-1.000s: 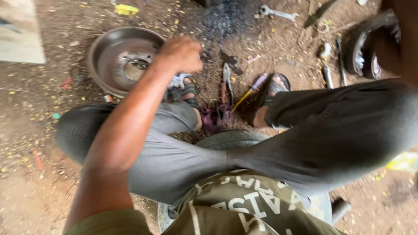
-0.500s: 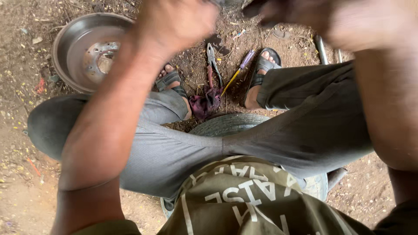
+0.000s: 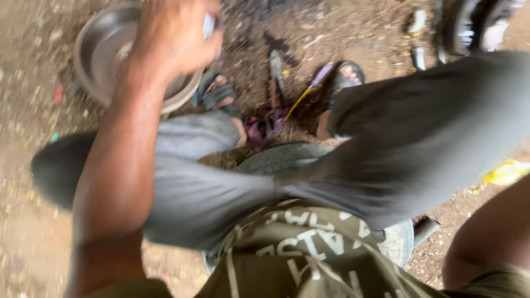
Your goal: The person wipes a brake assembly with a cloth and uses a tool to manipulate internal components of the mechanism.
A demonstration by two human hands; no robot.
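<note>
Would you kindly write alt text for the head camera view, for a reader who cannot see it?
A seated person's left hand is raised, blurred, above a round metal bowl on dirt ground. Grey-trousered legs spread around a tyre, with sandalled feet, pliers and a yellow screwdriver between them. The right hand is out of view.

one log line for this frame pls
left hand: raised over metal bowl, grip blurred | right hand: out of view | pliers, screwdriver on dirt between feet
</note>
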